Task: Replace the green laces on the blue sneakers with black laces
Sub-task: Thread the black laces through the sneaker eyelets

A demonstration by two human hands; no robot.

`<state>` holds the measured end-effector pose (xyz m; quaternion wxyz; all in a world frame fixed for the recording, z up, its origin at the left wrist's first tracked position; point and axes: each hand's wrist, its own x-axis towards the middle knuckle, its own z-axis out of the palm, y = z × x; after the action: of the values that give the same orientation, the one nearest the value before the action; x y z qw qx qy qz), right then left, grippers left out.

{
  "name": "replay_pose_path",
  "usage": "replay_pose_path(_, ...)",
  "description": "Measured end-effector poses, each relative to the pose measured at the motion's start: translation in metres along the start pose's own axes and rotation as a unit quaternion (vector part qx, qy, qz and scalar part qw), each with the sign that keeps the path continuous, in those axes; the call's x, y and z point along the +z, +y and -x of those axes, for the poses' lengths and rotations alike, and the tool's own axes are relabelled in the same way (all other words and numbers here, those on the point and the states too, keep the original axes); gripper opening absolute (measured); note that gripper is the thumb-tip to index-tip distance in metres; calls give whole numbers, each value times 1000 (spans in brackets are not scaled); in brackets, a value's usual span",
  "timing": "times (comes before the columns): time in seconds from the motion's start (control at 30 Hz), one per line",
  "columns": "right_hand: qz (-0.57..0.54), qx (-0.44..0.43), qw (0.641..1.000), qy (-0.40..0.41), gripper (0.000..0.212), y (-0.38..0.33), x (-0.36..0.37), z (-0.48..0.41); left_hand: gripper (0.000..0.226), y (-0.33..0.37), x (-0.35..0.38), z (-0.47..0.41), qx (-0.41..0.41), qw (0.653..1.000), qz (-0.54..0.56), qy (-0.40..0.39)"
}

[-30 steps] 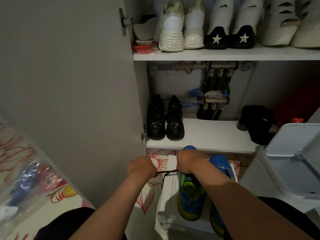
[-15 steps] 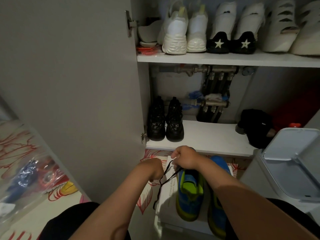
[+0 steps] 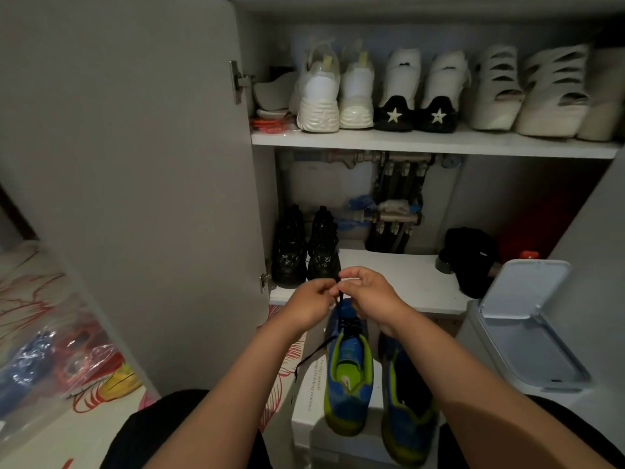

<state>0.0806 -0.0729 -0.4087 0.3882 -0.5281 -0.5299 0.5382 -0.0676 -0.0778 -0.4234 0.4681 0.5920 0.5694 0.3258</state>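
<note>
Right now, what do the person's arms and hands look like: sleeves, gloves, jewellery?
The left hand and right hand are bare: no gloves, rings or watch visible. Both forearms are uncovered, with no sleeve in view. Black clothing covers the lap.

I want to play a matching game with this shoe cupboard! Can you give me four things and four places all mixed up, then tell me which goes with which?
Things:
1. black lace
2. black boots
3. star shoes
4. blue sneakers

Places:
A. on the upper shelf
B. on the white box
C. pinched between the left hand and the right hand
D. on the lower shelf

Pairs: 1-C, 2-D, 3-A, 4-B.
</note>
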Motion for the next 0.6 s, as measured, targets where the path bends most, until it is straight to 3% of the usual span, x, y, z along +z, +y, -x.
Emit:
replay_pose_path(0.13,-11,-10,1000,-11,16,-8,-7,11,42,18,8,7,-38,982,181,-21)
replay_pose_path(0.27,-2,-21,1000,-14,15,-11,-14,21,20,24,16,5,-43,944,326,-20)
replay_pose_path(0.47,51,-10,999,-8,27,-4,-26,26,14,32,13,-1,26,938,345,22)
replay_pose_path(0.6,95,-47,992,65,29,3,-32,23,23,34,10,1,27,988,151,28)
